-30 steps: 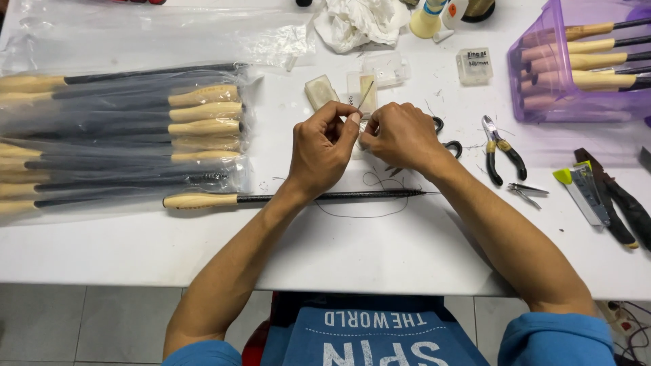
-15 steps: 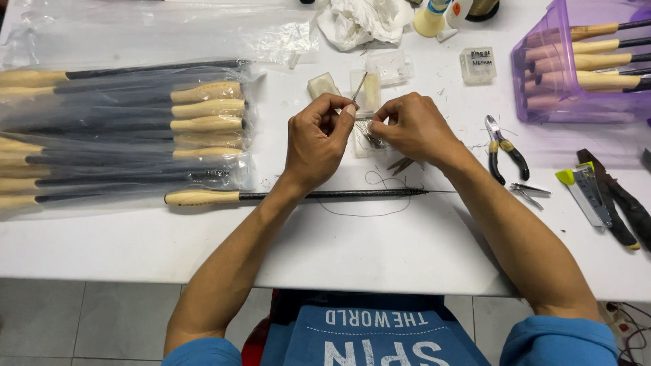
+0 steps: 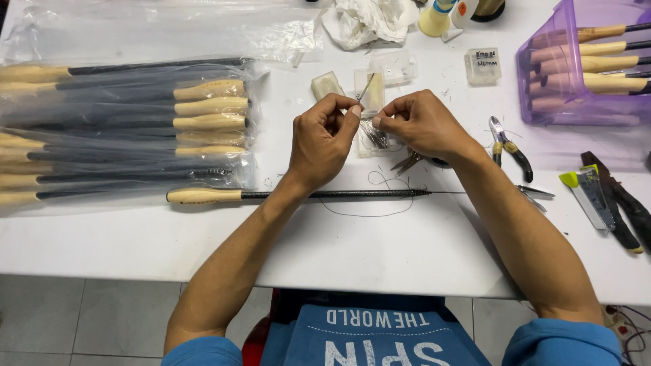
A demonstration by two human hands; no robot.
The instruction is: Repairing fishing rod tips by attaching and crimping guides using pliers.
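A thin wire piece [image 3: 366,87] is pinched by the left hand [image 3: 324,139] — the right hand [image 3: 415,123] is pinched shut beside it, above the rod [image 3: 298,194].

There was one view only — a camera worn on the person's head, which looked steeply down and forward over the white tabletop [image 3: 380,244] from close above, so that both forearms ran up from the bottom edge to the left hand [image 3: 322,142] and right hand [image 3: 420,125] near the middle. The far edge of the frame reached a purple bin [image 3: 542,102] at the right and bagged rods [image 3: 122,129] at the left — the near edge took in the person's lap and a strip of tiled floor [image 3: 81,318].
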